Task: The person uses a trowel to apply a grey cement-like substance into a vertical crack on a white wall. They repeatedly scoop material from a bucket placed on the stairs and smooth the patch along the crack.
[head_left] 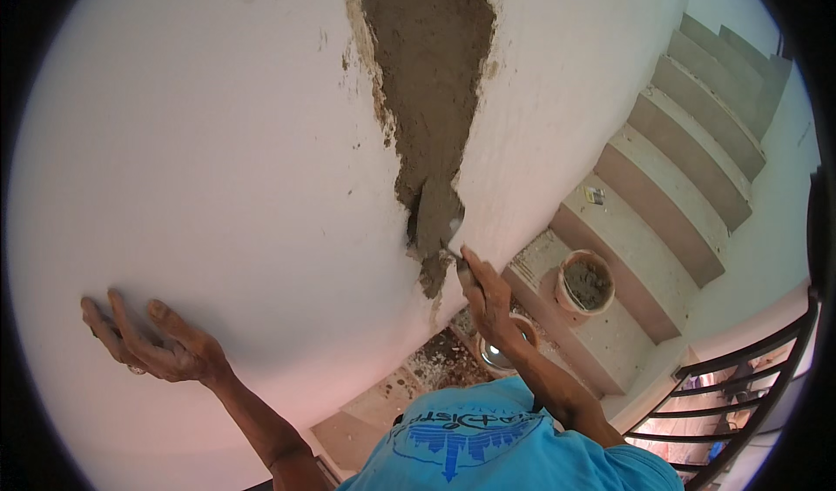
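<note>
Left hand (165, 343): my fingers spread by the wall (218, 160), contact unclear
Mortar (431, 99): above my right fingers; likely soft, heavy
Trowel (465, 272): in my right hand (491, 304), fingers curled round; probably light, stiff; grip the handle
Bucket (567, 303): right of those fingers

This looks like an indoor stairwell under repair, though whether in a home or another building cannot be told. The curving staircase (644, 202) shows it: to its left, the white wall (218, 143) is broken by a ragged strip of grey-brown mortar (431, 64); on one step stands a mortar bucket (567, 303) (the treads are spattered too); to its lower right is a black railing (747, 348).
</note>
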The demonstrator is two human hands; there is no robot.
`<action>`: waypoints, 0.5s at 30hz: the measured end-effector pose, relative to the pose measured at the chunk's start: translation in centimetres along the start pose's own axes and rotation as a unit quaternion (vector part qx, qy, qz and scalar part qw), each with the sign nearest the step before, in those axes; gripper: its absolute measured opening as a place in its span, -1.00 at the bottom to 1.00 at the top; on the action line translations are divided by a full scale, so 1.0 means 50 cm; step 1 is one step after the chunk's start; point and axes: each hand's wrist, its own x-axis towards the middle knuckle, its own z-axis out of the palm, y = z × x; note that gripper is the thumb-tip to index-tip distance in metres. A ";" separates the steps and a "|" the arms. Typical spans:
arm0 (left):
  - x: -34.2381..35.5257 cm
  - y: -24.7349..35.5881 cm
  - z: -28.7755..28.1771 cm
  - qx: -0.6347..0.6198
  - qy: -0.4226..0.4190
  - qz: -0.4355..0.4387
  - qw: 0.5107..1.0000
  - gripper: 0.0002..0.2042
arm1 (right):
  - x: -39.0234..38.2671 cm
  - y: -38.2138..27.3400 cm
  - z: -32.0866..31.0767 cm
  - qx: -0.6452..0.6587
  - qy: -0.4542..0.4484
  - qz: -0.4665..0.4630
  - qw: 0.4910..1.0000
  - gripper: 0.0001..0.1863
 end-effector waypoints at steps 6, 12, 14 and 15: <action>0.026 -0.009 0.012 -0.034 0.035 0.042 0.998 -0.61 | 0.015 -0.030 -0.015 0.039 0.038 -0.027 0.998 -0.37; 0.017 -0.012 0.012 -0.035 0.028 0.045 0.998 -0.62 | 0.134 -0.078 -0.029 0.053 0.063 -0.070 0.994 -0.37; 0.020 -0.011 0.011 -0.043 0.033 0.047 0.997 -0.62 | 0.142 -0.085 -0.023 0.038 0.048 -0.075 0.995 -0.38; 0.021 -0.007 0.009 -0.025 0.023 0.048 0.998 -0.63 | 0.134 -0.079 -0.021 0.019 0.038 -0.074 0.996 -0.37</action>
